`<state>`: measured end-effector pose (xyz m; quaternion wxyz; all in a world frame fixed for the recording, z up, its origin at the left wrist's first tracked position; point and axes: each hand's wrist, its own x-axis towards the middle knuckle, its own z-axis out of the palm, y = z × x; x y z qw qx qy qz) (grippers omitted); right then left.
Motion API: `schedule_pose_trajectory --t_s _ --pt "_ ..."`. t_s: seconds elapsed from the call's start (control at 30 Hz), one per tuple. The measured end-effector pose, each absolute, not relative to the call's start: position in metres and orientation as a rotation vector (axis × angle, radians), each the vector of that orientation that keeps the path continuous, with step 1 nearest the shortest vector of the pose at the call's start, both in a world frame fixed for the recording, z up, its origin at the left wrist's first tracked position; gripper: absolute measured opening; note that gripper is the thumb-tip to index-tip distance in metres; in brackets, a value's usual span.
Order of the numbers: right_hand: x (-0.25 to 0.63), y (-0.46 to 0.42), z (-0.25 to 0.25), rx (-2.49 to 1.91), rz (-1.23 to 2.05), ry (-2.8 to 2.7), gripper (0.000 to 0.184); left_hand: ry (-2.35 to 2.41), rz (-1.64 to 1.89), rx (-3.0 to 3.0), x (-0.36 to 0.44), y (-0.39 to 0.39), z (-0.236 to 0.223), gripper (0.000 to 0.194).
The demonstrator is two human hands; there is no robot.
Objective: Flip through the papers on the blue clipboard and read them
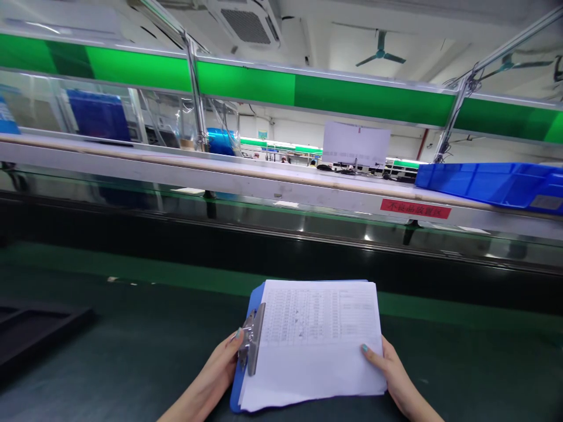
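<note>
A blue clipboard (pixel 237 384) with a stack of white paper sheets (pixel 316 363) is held up over the dark green bench, turned sideways so its metal clip (pixel 254 340) is at the left. The top sheet carries a printed table with a few dark marks. My left hand (pixel 226 354) grips the clip end, thumb on the clip. On the opposite side my right hand (pixel 391 369) holds the edge, its thumb lying on the paper and its other fingers hidden behind.
A dark tray (pixel 44 328) lies at the left on the green bench top (pixel 153 351). Behind runs a dark conveyor strip (pixel 132 228). A shelf (pixel 264 173) above it carries a blue bin (pixel 479 181), a monitor seen from behind (pixel 356 143) and a red label (pixel 416 208).
</note>
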<state>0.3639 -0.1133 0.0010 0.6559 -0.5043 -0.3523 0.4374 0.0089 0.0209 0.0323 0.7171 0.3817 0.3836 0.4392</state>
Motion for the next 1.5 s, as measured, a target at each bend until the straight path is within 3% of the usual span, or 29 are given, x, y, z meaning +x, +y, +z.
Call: schedule_pose_trajectory --t_s 0.27,0.5,0.67,1.5 --pt "0.363 -0.115 0.004 -1.134 1.006 -0.821 0.068 0.899 0.932 0.801 0.004 0.034 0.015 0.088" --pt "0.362 -0.116 0.007 -1.123 1.022 -0.803 0.065 0.897 0.963 1.374 -0.012 0.046 0.018 0.067" --pt "0.362 -0.117 0.01 -1.119 1.033 -0.801 0.063 0.96 0.877 1.562 -0.012 0.042 0.022 0.083" --pt "0.366 -0.113 -0.002 -1.171 0.974 -0.813 0.069 1.076 0.904 1.557 -0.013 0.048 0.015 0.077"
